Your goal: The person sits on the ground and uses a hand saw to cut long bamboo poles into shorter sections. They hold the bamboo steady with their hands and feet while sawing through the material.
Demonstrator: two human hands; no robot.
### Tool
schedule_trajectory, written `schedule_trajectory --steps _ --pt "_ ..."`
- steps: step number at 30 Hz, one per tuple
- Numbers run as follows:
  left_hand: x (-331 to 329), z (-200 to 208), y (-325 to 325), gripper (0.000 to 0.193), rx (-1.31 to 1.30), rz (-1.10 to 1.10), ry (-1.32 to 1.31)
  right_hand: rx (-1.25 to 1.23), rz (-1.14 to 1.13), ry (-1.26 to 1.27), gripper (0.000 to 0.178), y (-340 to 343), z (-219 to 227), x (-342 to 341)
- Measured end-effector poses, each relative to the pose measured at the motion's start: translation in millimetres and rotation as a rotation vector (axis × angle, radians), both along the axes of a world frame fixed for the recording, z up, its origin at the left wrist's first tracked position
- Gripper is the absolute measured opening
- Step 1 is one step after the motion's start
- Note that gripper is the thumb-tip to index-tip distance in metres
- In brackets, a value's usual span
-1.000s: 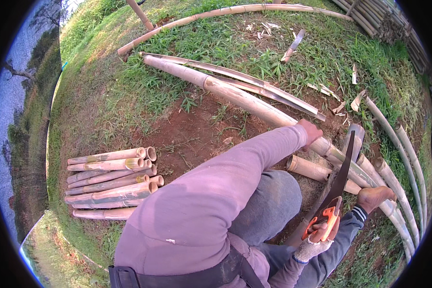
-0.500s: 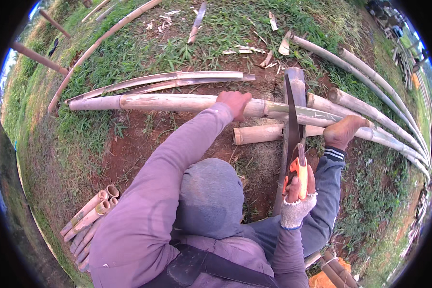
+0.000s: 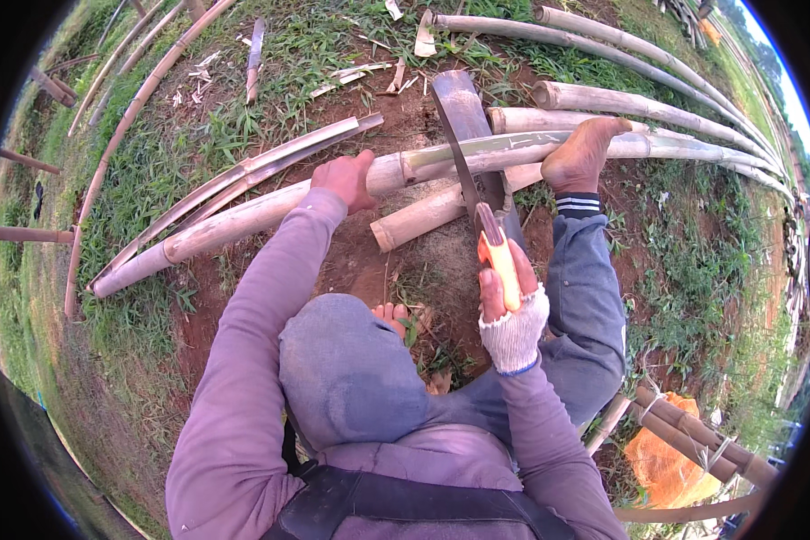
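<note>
My bare left hand (image 3: 344, 183) is wrapped round a long pale bamboo pole (image 3: 234, 216), left of the saw. In my right hand (image 3: 515, 315), which wears a whitish knitted glove with the fingertips showing, is the orange handle of a handsaw (image 3: 460, 166). The dark blade crosses the pole at a greenish stretch, pointing away from me. Under the pole there lies a thick brown support piece (image 3: 459, 90), running away from me. My bare right foot (image 3: 585, 155) presses on the pole to the right of the blade.
A shorter bamboo length (image 3: 414, 219) lies below the pole by the support. Split bamboo strips (image 3: 270, 166) rest behind my left hand. Several long poles (image 3: 639, 103) fan out to the right. An orange sack (image 3: 670, 459) and tied bamboo (image 3: 693, 432) are at lower right.
The view has turned, so the pole, saw and hands appear farther left and the pole slants more. The bundle of cut bamboo at lower left has left view. Both hands keep their grips.
</note>
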State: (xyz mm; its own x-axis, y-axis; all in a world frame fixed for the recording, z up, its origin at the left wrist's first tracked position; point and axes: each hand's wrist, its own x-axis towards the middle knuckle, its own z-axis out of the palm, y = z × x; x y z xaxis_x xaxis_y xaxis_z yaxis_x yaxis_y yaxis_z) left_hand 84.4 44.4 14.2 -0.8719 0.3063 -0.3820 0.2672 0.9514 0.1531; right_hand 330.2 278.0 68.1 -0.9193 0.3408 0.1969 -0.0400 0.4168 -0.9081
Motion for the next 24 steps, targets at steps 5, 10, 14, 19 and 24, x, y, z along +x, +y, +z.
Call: schedule_trajectory --steps 5,10,14,19,24 --pt "-0.6 7.1 -2.6 0.07 -0.027 0.004 0.011 0.063 -0.029 0.12 0.051 -1.0 -8.1 -57.3" --pt "33.7 12.2 -1.9 0.063 0.033 -0.014 0.038 0.109 -0.044 0.191 0.052 1.1 -17.6 -18.4" --pt "62.5 -15.1 -5.6 0.068 0.117 -0.03 0.108 0.087 -0.032 0.117 0.053 4.9 -19.1 16.4" --pt "90.0 -38.4 -3.3 0.07 0.109 -0.03 0.115 0.091 0.006 0.095 0.054 7.2 -43.3 46.4" --pt "72.1 -41.4 -6.5 0.066 0.104 -0.028 0.08 -0.029 0.003 -0.057 0.053 9.5 -42.8 34.0"
